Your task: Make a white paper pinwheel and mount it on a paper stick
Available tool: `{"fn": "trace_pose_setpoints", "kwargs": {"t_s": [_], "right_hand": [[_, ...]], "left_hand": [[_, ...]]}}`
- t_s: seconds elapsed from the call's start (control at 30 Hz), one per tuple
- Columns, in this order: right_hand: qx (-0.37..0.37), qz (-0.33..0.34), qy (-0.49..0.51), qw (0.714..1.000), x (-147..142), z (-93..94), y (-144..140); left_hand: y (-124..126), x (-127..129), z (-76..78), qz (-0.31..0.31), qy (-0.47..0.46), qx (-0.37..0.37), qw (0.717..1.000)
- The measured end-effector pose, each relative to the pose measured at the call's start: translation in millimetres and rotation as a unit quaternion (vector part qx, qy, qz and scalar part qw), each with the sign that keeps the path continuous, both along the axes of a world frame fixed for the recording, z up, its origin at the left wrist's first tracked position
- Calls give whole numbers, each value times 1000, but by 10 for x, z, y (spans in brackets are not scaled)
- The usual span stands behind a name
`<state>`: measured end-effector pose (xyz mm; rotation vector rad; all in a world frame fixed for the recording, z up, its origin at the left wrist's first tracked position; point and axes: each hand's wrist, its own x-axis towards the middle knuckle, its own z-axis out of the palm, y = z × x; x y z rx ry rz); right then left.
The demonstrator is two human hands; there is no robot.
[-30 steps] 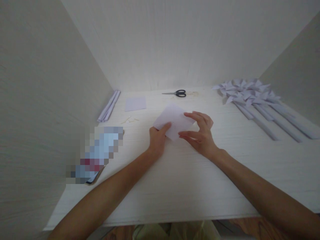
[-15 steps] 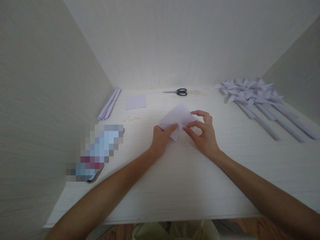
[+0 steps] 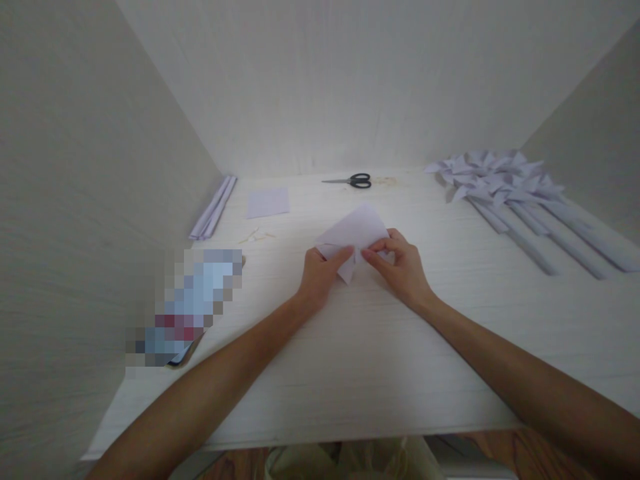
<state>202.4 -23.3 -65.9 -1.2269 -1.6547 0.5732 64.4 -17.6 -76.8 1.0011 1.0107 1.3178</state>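
A pale lilac sheet of paper (image 3: pixel 356 230) lies partly folded in the middle of the white table (image 3: pixel 350 360). My left hand (image 3: pixel 320 277) pinches its near left corner between thumb and fingers. Close beside it, my right hand (image 3: pixel 400 263) pinches the paper's near right part, its fingertips almost meeting those of the left hand. The sheet's near tip hangs down between both hands.
Black-handled scissors (image 3: pixel 353 181) lie at the back. A small lilac sheet (image 3: pixel 268 201) and rolled paper sticks (image 3: pixel 213 208) sit back left. Several paper pinwheels (image 3: pixel 505 187) lie at the right. A blurred-out object (image 3: pixel 193 300) rests at the left. White walls enclose three sides.
The flat sheet was folded as my right hand moved leftward and closed its fingers on the paper. Both hands now meet at the sheet's near corner.
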Motion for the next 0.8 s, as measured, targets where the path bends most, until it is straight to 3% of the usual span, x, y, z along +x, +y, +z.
{"fn": "trace_pose_setpoints", "kwargs": {"t_s": [0.8], "right_hand": [[-7, -10, -1, 1000, -1, 2, -10]], "left_hand": [[6, 1, 10, 3, 9, -1, 1000]]}}
